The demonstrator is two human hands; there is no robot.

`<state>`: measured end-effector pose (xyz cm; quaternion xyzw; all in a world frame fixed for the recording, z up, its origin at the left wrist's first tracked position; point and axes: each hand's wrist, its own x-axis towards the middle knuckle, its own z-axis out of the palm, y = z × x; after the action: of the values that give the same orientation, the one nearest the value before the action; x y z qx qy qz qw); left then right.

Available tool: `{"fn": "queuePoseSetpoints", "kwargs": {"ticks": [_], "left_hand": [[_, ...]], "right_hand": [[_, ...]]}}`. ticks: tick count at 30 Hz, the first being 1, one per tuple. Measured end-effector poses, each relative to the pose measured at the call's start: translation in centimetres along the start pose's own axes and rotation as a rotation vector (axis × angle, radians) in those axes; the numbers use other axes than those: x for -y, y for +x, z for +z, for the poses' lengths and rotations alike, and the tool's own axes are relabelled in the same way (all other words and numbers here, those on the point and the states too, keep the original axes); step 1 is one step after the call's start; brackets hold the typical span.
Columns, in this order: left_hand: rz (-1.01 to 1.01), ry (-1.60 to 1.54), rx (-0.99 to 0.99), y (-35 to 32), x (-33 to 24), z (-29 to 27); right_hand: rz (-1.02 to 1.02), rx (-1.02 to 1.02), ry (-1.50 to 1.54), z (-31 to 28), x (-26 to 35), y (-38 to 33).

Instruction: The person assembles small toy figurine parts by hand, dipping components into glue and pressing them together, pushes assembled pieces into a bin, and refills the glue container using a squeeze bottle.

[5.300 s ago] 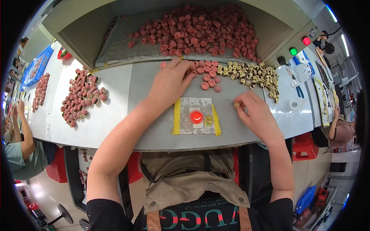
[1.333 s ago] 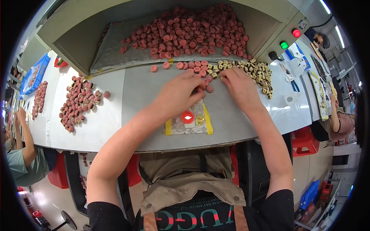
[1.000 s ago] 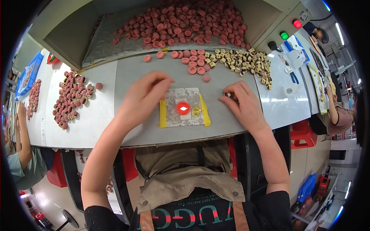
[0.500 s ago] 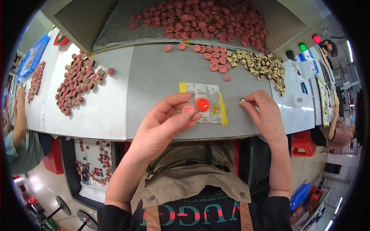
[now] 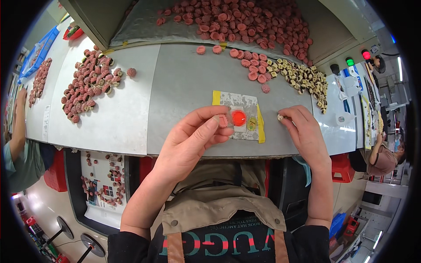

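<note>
Between thumb and fingertips, my left hand (image 5: 190, 138) pinches a pink ridged cap (image 5: 222, 121), its hollow side partly showing. Just right of those fingertips lies a bright red round disc (image 5: 239, 117) on a grey-white mottled pad (image 5: 239, 100), which has yellow tape along its sides. My right hand (image 5: 305, 136) is closed in a pinch on a small cream piece (image 5: 280, 117), held over the table to the right of the pad. Fingertips cover part of both held items.
Loose pink caps (image 5: 254, 68) and cream-and-dark pieces (image 5: 305, 76) lie at the far right, below a large pink heap (image 5: 237, 22). Joined pink pieces (image 5: 87, 83) lie at left. An open drawer (image 5: 103, 184) sits under the table's left side. Co-workers are at both sides.
The pink cap in my left hand has turned, showing more of its hollow. The piece in my right hand now shows its cream side. The whole view has shifted slightly.
</note>
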<state>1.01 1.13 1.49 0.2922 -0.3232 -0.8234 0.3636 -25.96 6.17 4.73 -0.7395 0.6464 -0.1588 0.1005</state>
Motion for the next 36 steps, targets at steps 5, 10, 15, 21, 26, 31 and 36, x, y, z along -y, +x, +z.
{"fn": "queuePoseSetpoints", "kwargs": {"ticks": [5, 10, 15, 21, 26, 31, 36], "left_hand": [[0.170, 0.162, 0.006, 0.0, 1.1, 0.4], [0.277, 0.219, 0.023, -0.1, 1.8, 0.4], [0.256, 0.130, -0.042, 0.0, 1.7, 0.2], [0.292, 0.224, -0.044, 0.0, 1.9, 0.5], [0.223, 0.228, -0.070, 0.1, 1.3, 0.9], [0.165, 0.281, -0.069, 0.1, 0.8, 1.5], [0.128, 0.308, -0.023, 0.2, 0.6, 1.9]], "right_hand": [[-0.004, 0.030, 0.093, 0.6, 1.9, 1.0], [-0.307, -0.062, 0.121, 2.8, 5.0, 3.0], [-0.330, -0.039, 0.081, 3.8, 5.0, 3.3], [-0.258, -0.143, 0.085, 5.0, 5.4, 3.1], [-0.179, -0.140, 0.176, 4.9, 5.1, 2.6], [0.184, -0.074, 0.968, 5.0, 5.6, 1.0], [0.040, -0.195, 1.013, 5.7, 6.7, 1.0]]}}
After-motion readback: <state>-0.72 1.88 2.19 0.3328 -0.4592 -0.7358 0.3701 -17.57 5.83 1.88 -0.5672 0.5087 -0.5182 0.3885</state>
